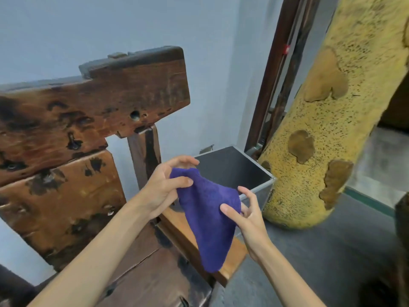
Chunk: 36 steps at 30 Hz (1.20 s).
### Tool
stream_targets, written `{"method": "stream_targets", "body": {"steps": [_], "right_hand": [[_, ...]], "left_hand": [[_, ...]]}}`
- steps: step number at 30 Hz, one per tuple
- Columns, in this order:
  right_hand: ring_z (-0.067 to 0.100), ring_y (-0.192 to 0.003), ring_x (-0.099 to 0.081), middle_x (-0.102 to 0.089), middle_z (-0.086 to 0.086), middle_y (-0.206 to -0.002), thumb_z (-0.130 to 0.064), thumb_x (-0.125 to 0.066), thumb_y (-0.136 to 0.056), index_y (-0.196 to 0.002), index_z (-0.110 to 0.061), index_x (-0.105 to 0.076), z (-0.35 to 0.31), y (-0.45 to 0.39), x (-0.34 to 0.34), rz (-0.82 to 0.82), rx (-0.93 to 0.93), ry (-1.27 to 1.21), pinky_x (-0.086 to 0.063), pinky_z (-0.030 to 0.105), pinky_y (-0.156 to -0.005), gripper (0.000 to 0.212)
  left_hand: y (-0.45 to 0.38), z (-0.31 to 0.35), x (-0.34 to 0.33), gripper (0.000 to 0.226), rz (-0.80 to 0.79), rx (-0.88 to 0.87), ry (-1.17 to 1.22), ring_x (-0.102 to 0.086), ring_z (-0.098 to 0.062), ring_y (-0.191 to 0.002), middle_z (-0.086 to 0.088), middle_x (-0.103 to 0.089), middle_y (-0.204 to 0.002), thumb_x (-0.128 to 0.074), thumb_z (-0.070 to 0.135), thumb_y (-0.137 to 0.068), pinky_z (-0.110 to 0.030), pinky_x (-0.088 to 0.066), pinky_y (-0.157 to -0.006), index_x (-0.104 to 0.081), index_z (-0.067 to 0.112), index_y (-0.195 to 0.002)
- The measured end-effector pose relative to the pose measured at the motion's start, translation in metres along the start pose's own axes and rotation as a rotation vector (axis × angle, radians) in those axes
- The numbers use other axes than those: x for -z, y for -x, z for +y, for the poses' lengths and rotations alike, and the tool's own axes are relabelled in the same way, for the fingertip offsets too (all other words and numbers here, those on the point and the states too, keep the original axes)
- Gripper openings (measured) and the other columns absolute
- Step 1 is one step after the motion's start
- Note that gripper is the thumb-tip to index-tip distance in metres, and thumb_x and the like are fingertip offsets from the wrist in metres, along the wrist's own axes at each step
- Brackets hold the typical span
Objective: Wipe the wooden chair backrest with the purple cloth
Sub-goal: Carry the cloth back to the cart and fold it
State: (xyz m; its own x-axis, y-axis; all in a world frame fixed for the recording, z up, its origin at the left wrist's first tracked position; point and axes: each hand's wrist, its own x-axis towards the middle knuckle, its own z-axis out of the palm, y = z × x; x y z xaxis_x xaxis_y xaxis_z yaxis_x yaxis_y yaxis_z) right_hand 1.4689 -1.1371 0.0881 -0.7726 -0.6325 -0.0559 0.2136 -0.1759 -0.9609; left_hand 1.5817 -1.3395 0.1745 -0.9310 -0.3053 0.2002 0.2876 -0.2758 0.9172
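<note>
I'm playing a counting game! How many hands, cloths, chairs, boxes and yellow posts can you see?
Hands: 2, the left hand and right hand, both holding the cloth
Cloth: 1, purple
Chair: 1, wooden
Box: 1, grey
Post: 1, yellow
Total: 6

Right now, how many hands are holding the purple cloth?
2. The left hand pinches the purple cloth at its upper corner beside the chair backrest; the right hand pinches its right edge, lower down.
</note>
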Motion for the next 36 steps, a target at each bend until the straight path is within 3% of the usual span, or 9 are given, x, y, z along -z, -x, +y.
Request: {"method": "stream_targets", "body": {"steps": [3,6,12,14,17,20,25,31,36], "right_hand": [[0.030,-0.105,-0.072,-0.073,0.025,-0.114,-0.018,-0.090,-0.073,-0.141,-0.034,-0.045,-0.002,0.015,0.046,0.092,-0.030,-0.070,-0.057,0.038,-0.090,0.083],[0.038,-0.112,-0.069,-0.071,0.024,-0.119,-0.016,-0.090,-0.075,-0.142,-0.033,-0.052,-0.003,0.029,0.091,0.009,-0.080,-0.002,-0.053,0.052,-0.100,0.078],[0.020,-0.126,-0.063,-0.066,0.001,-0.138,-0.031,-0.087,-0.079,-0.147,-0.038,-0.047,-0.024,0.040,0.134,-0.168,-0.081,0.293,-0.050,0.041,-0.105,0.079],[0.015,-0.133,-0.057,-0.061,-0.004,-0.143,-0.031,-0.087,-0.078,-0.147,-0.041,-0.047,-0.042,0.036,0.144,-0.209,-0.017,0.368,-0.044,0.047,-0.112,0.080],[0.012,-0.130,-0.058,-0.066,-0.009,-0.135,-0.031,-0.084,-0.084,-0.131,-0.032,-0.063,-0.071,0.025,0.166,-0.295,0.100,0.499,-0.041,0.054,-0.112,0.051],[0.008,-0.109,-0.065,-0.071,-0.014,-0.109,-0.034,-0.083,-0.085,-0.094,-0.028,-0.070,-0.086,0.013,0.204,-0.295,0.185,0.665,-0.045,0.048,-0.107,0.017],[0.006,-0.070,-0.055,-0.060,-0.014,-0.076,-0.013,-0.082,-0.087,-0.080,-0.018,-0.056,-0.093,-0.004,0.288,-0.239,0.173,0.595,-0.044,0.019,-0.070,0.027],[0.003,-0.070,-0.068,-0.075,-0.011,-0.080,-0.012,-0.081,-0.087,-0.095,-0.025,-0.070,-0.114,-0.018,0.381,0.014,0.203,0.598,-0.051,0.013,-0.068,0.019],[0.000,-0.087,-0.073,-0.078,-0.019,-0.091,-0.027,-0.080,-0.089,-0.093,-0.042,-0.077,-0.126,-0.026,0.450,0.139,0.202,0.769,-0.053,0.015,-0.078,0.016]], "left_hand": [[-0.012,-0.011,-0.026,0.045,-0.107,0.008,0.014,-0.058,-0.013,-0.071,0.004,-0.059,-0.077,-0.056,-0.014,-0.073,-0.022,-0.050,-0.067,-0.074,0.021,-0.096],[-0.024,-0.022,-0.053,0.053,-0.190,0.050,-0.005,-0.049,-0.011,-0.072,0.007,-0.051,-0.076,-0.050,-0.016,-0.070,-0.022,-0.043,-0.066,-0.072,0.022,-0.098],[-0.050,-0.051,-0.123,0.058,-0.375,0.118,-0.148,-0.052,-0.013,-0.069,0.005,-0.056,-0.081,-0.043,-0.017,-0.067,-0.022,-0.042,-0.061,-0.072,0.022,-0.100],[-0.062,-0.063,-0.149,0.058,-0.413,0.142,-0.158,-0.055,-0.012,-0.066,0.003,-0.059,-0.084,-0.041,-0.018,-0.068,-0.019,-0.047,-0.058,-0.070,0.019,-0.102],[-0.084,-0.078,-0.181,0.057,-0.416,0.171,-0.202,-0.057,-0.012,-0.066,0.001,-0.061,-0.085,-0.041,-0.018,-0.069,-0.020,-0.050,-0.059,-0.070,0.018,-0.103],[-0.109,-0.091,-0.203,0.054,-0.379,0.184,-0.274,-0.060,-0.009,-0.067,0.002,-0.065,-0.084,-0.044,-0.016,-0.070,-0.017,-0.050,-0.063,-0.071,0.018,-0.103],[-0.157,-0.121,-0.229,0.050,-0.295,0.207,-0.348,-0.068,-0.015,-0.073,-0.001,-0.072,-0.089,-0.051,-0.013,-0.069,-0.020,-0.054,-0.068,-0.072,0.018,-0.102],[-0.211,-0.176,-0.267,0.048,-0.235,0.291,-0.356,-0.074,-0.016,-0.093,-0.010,-0.078,-0.110,-0.053,-0.025,-0.084,-0.023,-0.059,-0.073,-0.073,0.016,-0.099],[-0.260,-0.228,-0.296,0.026,-0.328,0.333,-0.622,-0.072,-0.012,-0.109,-0.001,-0.077,-0.118,-0.070,-0.005,-0.087,-0.028,-0.056,-0.091,-0.077,0.017,-0.100]]}}
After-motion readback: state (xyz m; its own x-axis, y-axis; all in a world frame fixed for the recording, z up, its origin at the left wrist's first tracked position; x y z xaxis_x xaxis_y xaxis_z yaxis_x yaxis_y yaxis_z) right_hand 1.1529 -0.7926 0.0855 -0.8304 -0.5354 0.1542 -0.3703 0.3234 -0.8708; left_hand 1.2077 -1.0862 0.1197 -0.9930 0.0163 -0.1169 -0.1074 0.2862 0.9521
